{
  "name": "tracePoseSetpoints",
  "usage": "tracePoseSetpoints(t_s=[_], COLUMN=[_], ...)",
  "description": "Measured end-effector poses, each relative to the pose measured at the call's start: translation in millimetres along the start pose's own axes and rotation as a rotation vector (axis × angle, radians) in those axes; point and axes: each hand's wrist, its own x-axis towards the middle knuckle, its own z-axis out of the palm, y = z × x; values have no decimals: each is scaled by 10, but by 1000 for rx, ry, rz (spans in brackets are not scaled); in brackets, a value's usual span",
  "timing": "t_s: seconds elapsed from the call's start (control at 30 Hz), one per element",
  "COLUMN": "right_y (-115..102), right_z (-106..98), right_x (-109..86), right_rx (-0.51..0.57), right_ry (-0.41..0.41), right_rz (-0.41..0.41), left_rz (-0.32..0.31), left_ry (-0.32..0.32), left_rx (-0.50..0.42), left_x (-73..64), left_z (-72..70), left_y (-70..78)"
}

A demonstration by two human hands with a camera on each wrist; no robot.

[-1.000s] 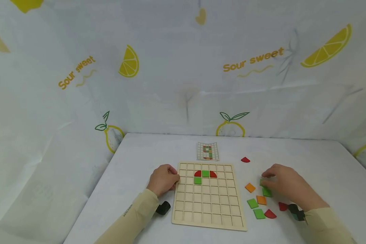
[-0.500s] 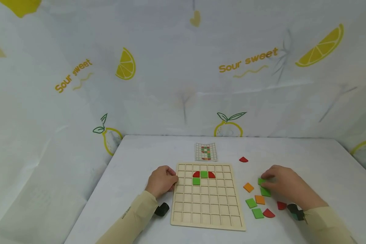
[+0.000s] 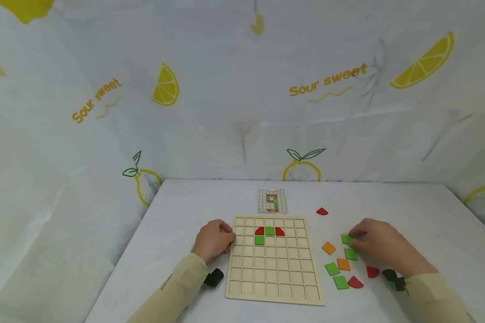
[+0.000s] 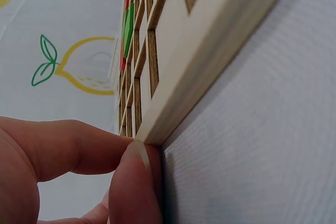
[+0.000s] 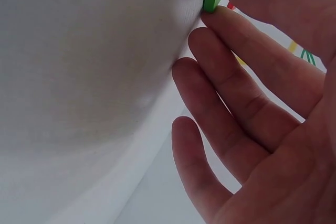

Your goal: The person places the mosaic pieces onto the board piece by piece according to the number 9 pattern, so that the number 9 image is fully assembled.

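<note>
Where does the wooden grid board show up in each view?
Head: the wooden grid board is low, near centre, beside the left hand.
Left wrist: it slants from the top edge down to that hand's fingers.
Right wrist: not visible.
Shared landmark: the white tabletop, in all three.

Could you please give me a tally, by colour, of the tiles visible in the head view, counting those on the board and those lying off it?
Green tiles: 6 (2 on the board, 4 off it)
Red tiles: 5 (2 on, 3 off)
Orange tiles: 2 (both off)
Total: 13
</note>
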Motion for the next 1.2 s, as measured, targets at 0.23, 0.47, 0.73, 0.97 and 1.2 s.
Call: tracePoseSetpoints(t_s=[0.23, 0.47, 0.73, 0.97, 1.2], right_y=[-9, 11, 3, -19, -40], right_z=[-2, -6, 13, 9, 7], right_x=[0, 1, -9, 5, 34], right_rx=[-1, -11, -10, -9, -6], right_ry=[-3, 23, 24, 26, -1], right_rz=[3, -31, -26, -26, 7], left_rz=[4, 6, 14, 11, 9], left_ry=[-4, -1, 1, 11, 5], left_rx=[-9, -2, 4, 0, -7], left_x=[-10, -8, 2, 1, -2], left_z=[-9, -10, -5, -22, -9], left_y=[7, 10, -2, -3, 11])
